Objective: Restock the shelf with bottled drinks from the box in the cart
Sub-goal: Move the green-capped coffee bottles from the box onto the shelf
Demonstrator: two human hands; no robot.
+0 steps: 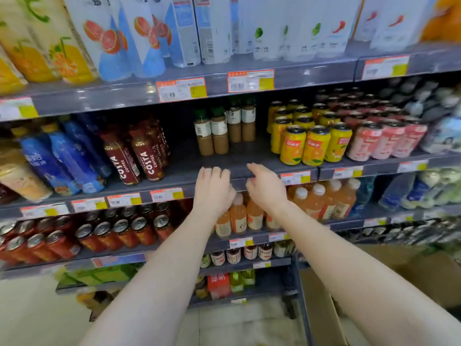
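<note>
Several brown coffee bottles [214,132] with green caps and white labels stand at the back of the grey middle shelf [224,163], leaving bare shelf in front of them. My left hand [213,188] rests at the shelf's front edge, fingers curled over the lip, holding nothing. My right hand [265,186] hovers beside it at the same edge, fingers loosely bent and apart, also holding nothing. A cardboard box [374,283] sits low at the right, partly hidden by my right forearm; its contents are out of sight.
Dark red Costa coffee bottles [139,156] stand left of the gap, yellow cans [309,143] and pink cans [384,141] right of it. Orange juice bottles [249,213] fill the shelf below my hands. Tall cartons line the top shelf [174,91].
</note>
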